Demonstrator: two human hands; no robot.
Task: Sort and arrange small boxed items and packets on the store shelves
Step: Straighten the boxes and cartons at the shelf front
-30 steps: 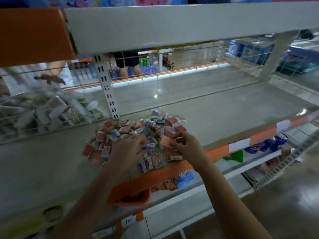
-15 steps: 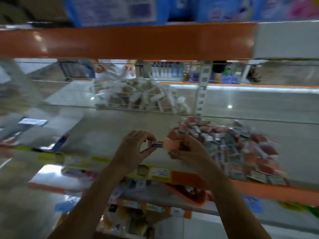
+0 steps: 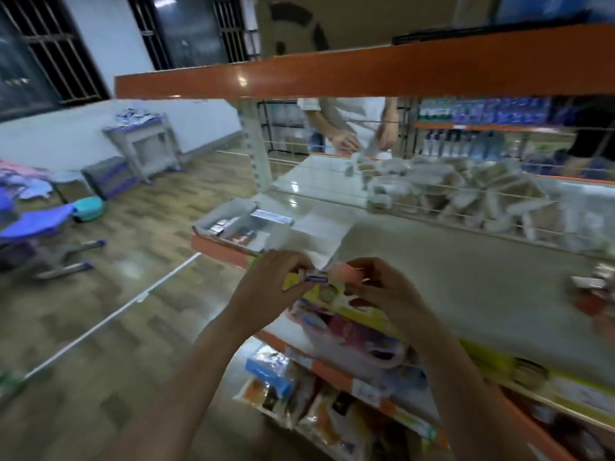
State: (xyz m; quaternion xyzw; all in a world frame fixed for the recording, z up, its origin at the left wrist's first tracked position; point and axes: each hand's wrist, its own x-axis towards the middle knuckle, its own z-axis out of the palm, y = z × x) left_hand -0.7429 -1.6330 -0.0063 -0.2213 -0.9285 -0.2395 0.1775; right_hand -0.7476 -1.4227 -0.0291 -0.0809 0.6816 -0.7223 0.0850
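My left hand [image 3: 278,281] pinches a small white box with a blue label [image 3: 316,278] in front of the shelf's front edge. My right hand [image 3: 382,287] holds small pinkish boxes [image 3: 346,273] right beside it, the two lots touching. Both hands hover over the grey middle shelf [image 3: 449,274]. The pile of small red and white boxes [image 3: 595,291] shows only at the far right edge, blurred. An open white carton [image 3: 239,224] with a few items inside sits on the shelf's left end.
White packets [image 3: 459,194] are heaped behind a wire divider at the back, where another person's hands [image 3: 362,141] work. An orange-edged shelf [image 3: 332,74] hangs overhead. Lower shelves hold bagged goods [image 3: 299,394]. Left lies wooden floor with purple furniture [image 3: 36,224].
My view has swung left, so the box pile has slid to the right edge. Both hands lifted boxes off the pile and now hold them together at the shelf's left part.
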